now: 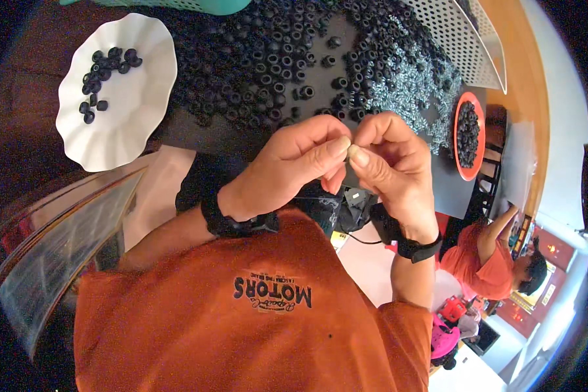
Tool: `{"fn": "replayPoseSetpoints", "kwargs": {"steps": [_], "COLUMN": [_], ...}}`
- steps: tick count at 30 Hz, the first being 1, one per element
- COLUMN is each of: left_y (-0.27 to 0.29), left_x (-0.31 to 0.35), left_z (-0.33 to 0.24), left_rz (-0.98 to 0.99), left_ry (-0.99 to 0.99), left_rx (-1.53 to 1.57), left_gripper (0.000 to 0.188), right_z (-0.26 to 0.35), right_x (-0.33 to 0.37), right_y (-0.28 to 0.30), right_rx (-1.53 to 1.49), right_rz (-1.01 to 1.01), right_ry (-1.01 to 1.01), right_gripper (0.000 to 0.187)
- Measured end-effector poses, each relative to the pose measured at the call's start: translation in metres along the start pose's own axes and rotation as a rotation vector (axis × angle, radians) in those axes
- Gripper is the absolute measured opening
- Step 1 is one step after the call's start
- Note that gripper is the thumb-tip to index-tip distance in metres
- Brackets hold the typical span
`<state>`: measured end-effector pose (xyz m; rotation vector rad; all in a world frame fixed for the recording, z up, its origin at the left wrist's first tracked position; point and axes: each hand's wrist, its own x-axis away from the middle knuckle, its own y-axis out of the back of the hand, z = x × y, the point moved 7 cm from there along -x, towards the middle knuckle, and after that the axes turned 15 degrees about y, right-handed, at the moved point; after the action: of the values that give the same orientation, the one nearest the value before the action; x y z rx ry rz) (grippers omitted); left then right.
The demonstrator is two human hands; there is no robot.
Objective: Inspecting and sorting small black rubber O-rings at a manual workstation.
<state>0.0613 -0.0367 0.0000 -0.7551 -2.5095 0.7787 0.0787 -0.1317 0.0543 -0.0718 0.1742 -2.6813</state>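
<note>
As seen from beside the grey counter (452, 191), the left hand (317, 153) and right hand (391, 163) meet at its near edge, thumbs and forefingers pinched closed, tip against tip. Any part between them is hidden, so what they grip cannot be told. For a sound result, keep both wrists steady, press evenly with the pads and align parts before applying force; work well over the counter, since a slipped part could drop past its edge. The loose black, ring-shaped pieces (306, 92) lie scattered on the counter just beyond the fingers: squat, matt, round-walled, many with an open bore facing up. Beside them, to the right, spreads a dense heap of small, silvery, metallic-looking parts (408, 88).
</note>
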Motion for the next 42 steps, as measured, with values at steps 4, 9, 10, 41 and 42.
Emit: {"fn": "replayPoseSetpoints", "kwargs": {"steps": [4, 9, 10, 41, 42], "left_y": [0.009, 0.012, 0.011, 0.018, 0.018], "left_x": [0.004, 0.001, 0.001, -0.002, -0.002], "left_z": [-0.001, -0.003, -0.004, 0.002, 0.002], "left_rz": [-0.051, 0.015, 0.017, -0.039, -0.025], "left_ry": [0.05, 0.043, 0.042, -0.038, -0.049], "left_rx": [0.034, 0.087, 0.09, 0.246, 0.244], "left_gripper": [0.021, 0.018, 0.018, 0.019, 0.02], "right_z": [0.028, 0.032, 0.033, 0.048, 0.048], "right_x": [-0.026, -0.086, -0.097, -0.047, -0.033], "right_y": [0.024, 0.038, 0.032, 0.004, 0.001], "right_rx": [0.591, 0.976, 1.103, 0.874, 0.833], "right_rz": [-0.057, 0.101, 0.184, 0.036, 0.064], "right_ry": [0.047, 0.172, 0.334, 0.256, 0.257], "right_gripper": [0.008, 0.012, 0.012, 0.017, 0.017]}}
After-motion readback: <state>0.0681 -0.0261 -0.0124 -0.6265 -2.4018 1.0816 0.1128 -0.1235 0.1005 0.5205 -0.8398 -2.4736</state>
